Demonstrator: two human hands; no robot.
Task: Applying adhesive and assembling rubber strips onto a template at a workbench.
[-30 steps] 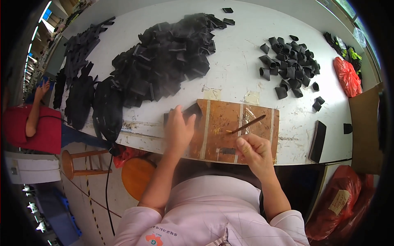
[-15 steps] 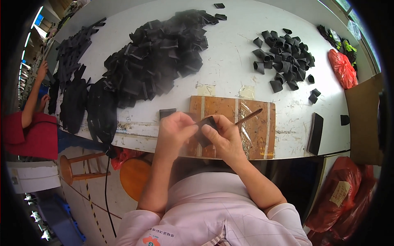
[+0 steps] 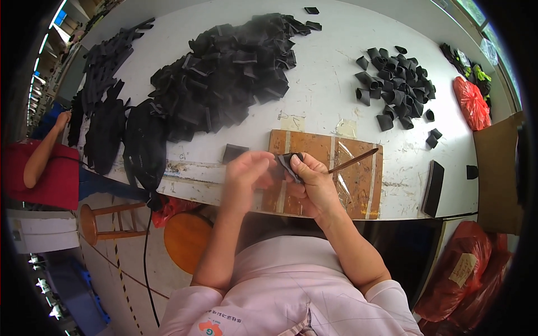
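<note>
My right hand (image 3: 317, 182) is closed on a small black fabric piece (image 3: 290, 163), its thumb pressing on the folded cloth. A thin brown pointed stick (image 3: 358, 159) juts out to the right from the same hand. My left hand (image 3: 246, 175) is beside the cloth's left side, its fingers smeared by motion; whether they grip it I cannot tell. Under both hands lies a worn brown board (image 3: 358, 193) with strips of clear tape. Just beyond my left hand, a flat black fabric piece (image 3: 234, 152) rests on the white table.
A big heap of black fabric pieces (image 3: 224, 73) covers the table's far left-centre; black strips (image 3: 109, 64) lie farther left. Rolled black tubes (image 3: 395, 84) are piled at the right, near a red bag (image 3: 471, 103). A person in red (image 3: 42, 173) is at the left, near a wooden stool (image 3: 103, 224).
The black piece in my right hand has turned and folded over, now showing a grey edge. My left fingers have shifted off its upper corner. The whole view has moved slightly.
</note>
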